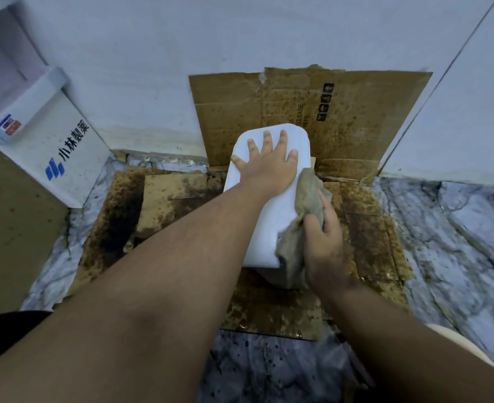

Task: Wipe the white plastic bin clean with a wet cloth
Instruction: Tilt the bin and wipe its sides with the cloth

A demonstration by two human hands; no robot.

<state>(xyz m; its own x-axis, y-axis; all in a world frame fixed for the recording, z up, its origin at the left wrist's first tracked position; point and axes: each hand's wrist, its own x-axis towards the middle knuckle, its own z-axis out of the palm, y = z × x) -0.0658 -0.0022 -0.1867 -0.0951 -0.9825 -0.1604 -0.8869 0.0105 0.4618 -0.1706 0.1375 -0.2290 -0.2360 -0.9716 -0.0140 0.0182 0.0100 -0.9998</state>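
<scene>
We are working on the white plastic bin, which is sitting upside down on stained, damp-looking cardboard spread over the floor, close to the foot of the wall. Its flat base is facing up at us and its right side is turned toward the cloth.

We are pressing our left hand flat on that upturned base, fingers spread and straight, gripping nothing, simply holding the bin steady. With our right hand we are clutching the grey-brown cloth, fingers curled around its bunched folds, and laying it against the bin's right side and near corner.

As far as we can judge, the wiping is well under way but not finished. The upturned base is looking white and fairly clean where it shows around the left hand. The right side under the cloth is hidden from us, and we cannot see the far side, the left side, or the inside at all, so those may be waiting for attention.

Further out, another sheet of spotted cardboard is leaning against the pale wall behind the bin. A white printed carton is standing well to the left, and marbled floor is showing on the right.
</scene>
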